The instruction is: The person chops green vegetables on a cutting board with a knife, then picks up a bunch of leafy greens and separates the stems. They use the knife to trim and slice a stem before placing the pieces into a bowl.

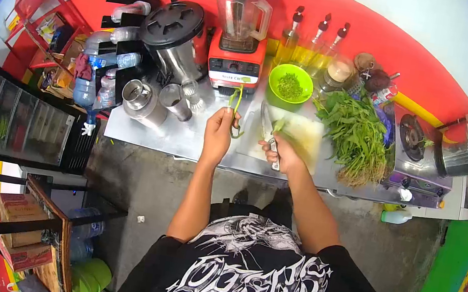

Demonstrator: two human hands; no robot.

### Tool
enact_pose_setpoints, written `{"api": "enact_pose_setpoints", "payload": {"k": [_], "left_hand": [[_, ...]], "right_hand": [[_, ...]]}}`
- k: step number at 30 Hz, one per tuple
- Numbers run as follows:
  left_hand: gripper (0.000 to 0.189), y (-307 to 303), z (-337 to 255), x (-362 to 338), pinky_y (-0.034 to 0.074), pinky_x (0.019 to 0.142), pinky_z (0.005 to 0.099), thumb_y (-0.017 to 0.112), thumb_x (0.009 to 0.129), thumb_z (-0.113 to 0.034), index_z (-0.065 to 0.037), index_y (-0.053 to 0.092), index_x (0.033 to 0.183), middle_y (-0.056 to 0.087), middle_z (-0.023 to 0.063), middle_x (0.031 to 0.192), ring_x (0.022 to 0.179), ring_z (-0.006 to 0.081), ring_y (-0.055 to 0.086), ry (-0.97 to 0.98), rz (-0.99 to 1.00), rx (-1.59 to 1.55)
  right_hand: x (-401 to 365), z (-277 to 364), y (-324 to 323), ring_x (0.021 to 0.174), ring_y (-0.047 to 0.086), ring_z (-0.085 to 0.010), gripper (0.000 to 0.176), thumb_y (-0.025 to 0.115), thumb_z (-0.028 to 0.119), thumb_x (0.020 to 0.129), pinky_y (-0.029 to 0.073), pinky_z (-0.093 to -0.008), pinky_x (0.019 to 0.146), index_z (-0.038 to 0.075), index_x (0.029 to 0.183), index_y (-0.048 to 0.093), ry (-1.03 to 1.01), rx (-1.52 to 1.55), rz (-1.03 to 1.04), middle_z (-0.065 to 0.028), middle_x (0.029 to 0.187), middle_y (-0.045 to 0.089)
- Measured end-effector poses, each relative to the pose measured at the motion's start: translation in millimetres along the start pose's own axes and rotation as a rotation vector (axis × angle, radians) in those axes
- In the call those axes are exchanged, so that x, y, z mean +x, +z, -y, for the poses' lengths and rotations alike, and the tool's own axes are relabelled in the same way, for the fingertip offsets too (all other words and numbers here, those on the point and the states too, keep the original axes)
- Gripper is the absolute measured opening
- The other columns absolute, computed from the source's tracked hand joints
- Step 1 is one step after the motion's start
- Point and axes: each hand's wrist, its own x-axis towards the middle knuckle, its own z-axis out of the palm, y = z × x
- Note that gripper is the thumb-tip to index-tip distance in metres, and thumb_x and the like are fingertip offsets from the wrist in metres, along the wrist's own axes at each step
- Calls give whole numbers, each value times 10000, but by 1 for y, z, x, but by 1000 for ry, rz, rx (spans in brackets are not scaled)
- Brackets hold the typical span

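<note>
left hand [218,134] pinches a thin, curling green stem [238,107]; right hand [288,157] grips a knife [266,125] (slim, metal-bladed).

Red-based blender [236,58], three bottles [308,48], black-lidded steel container [177,65], stove [413,139], cardboard boxes [21,217]

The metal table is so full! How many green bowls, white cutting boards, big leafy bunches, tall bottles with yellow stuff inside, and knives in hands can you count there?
Green bowl: 1
White cutting board: 1
Big leafy bunch: 1
Tall yellow-filled bottles: 3
Knife, in the right hand: 1
Total: 7
</note>
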Motion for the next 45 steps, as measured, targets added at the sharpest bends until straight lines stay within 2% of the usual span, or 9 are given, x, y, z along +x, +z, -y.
{"api": "enact_pose_setpoints", "payload": {"k": [3, 5, 11, 16, 27, 30, 38, 41, 45], "left_hand": [[336, 1, 4, 5, 384, 675, 252, 446, 1095, -248, -26, 645, 940, 525, -14, 749, 720, 76, 451, 16, 27, 10], [344, 6, 2, 7, 385, 676, 255, 447, 1095, -252, -20, 648, 940, 520, -15, 744, 716, 78, 447, 39, 38, 24], [377, 24, -17, 8, 276, 583, 245, 445, 1093, -319, -46, 679, 979, 364, -68, 645, 624, 52, 309, -58, 57, 3], [309, 38, -14, 11, 354, 581, 238, 498, 1078, -262, -24, 678, 999, 456, -47, 655, 612, 50, 409, -54, 194, -48], [207, 51, -16, 1, 436, 671, 239, 612, 1016, -176, 14, 666, 955, 607, -7, 748, 713, 62, 536, 12, 345, 111], [202, 52, -16, -3, 463, 669, 297, 652, 966, -154, 43, 691, 990, 670, 58, 769, 718, 116, 582, 141, 337, 210], [191, 50, -21, -10, 504, 740, 336, 656, 955, -141, 21, 699, 1047, 714, 145, 963, 856, 228, 654, 61, 429, 344], [200, 51, -9, -9, 500, 727, 308, 647, 979, -143, 33, 685, 1065, 699, 101, 925, 873, 157, 619, 160, 449, 321], [207, 53, -19, -11, 512, 753, 330, 661, 966, -145, 30, 696, 1071, 712, 140, 987, 912, 230, 655, 203, 463, 398]], "right_hand": [[-8, 1, -4, 465, 323, -54, 634, 296, 510, 1093, 295, -217, 394, -72, 1095, 550, -14, 19, 44, -27, 725, 506], [-17, 2, -4, 468, 321, -54, 630, 307, 504, 1094, 291, -227, 396, -70, 1130, 566, -27, 14, 32, -29, 728, 512], [-104, 28, 54, 430, 376, -87, 547, 373, 450, 1093, 311, -239, 418, -21, 1303, 555, -461, -354, -106, -75, 683, 581], [-129, 35, 66, 441, 391, -53, 449, 459, 325, 1083, 324, -220, 435, 21, 1406, 525, -716, -521, -27, -64, 670, 599], [-160, 31, 80, 637, 509, -68, 510, 595, 182, 1012, 418, -253, 616, 40, 1488, 478, -988, -1026, -183, 7, 680, 566], [-161, 34, 74, 652, 510, -61, 491, 607, 175, 1005, 418, -245, 624, 58, 1472, 509, -997, -1106, -192, 11, 690, 564], [-175, 36, 79, 661, 474, -47, 490, 607, 158, 1010, 384, -231, 613, 17, 1466, 500, -872, -865, -103, 18, 705, 551], [-176, 38, 73, 622, 455, -44, 481, 601, 173, 1015, 371, -229, 575, 17, 1460, 505, -859, -804, -60, 15, 700, 558], [-178, 39, 67, 523, 425, -41, 470, 566, 187, 1030, 335, -209, 484, 15, 1462, 494, -824, -693, -70, 8, 683, 565]]}}
